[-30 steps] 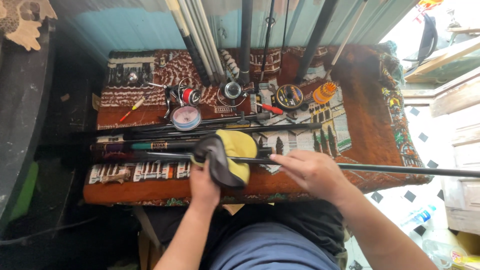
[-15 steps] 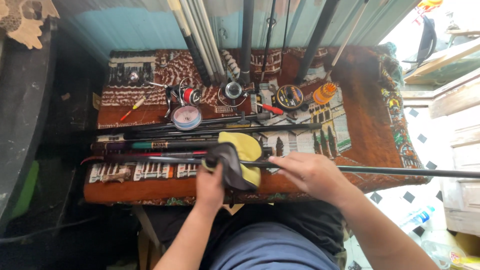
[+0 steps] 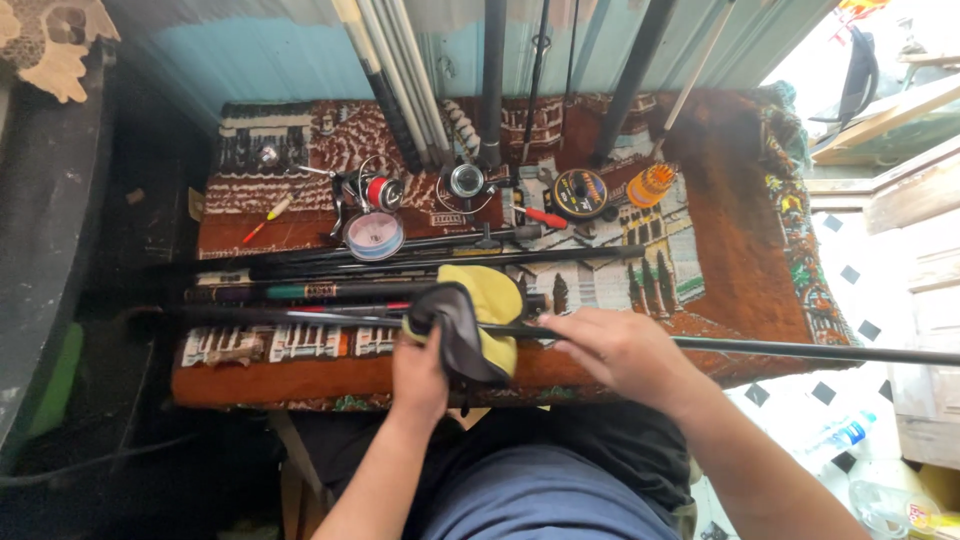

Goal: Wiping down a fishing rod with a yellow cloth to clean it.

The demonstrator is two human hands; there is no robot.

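Note:
My left hand [image 3: 420, 365] grips a black and yellow cloth [image 3: 470, 315] wrapped around a thin black fishing rod [image 3: 800, 349]. The rod lies across the front of a table covered with a patterned brown carpet [image 3: 740, 240] and sticks out far to the right. My right hand [image 3: 615, 350] holds the rod just right of the cloth. Several more dark rods [image 3: 400, 262] lie side by side on the carpet behind it.
Fishing reels [image 3: 378, 192], a round spool of line [image 3: 580, 190], an orange bottle [image 3: 651, 184] and a small float [image 3: 268, 215] sit at the back of the carpet. More rods [image 3: 495, 80] lean upright against the blue wall. Plastic bottles [image 3: 840, 435] lie on the tiled floor at right.
My left hand has slid the cloth to the right along the rod, closer to my right hand. The right hand has stayed in place.

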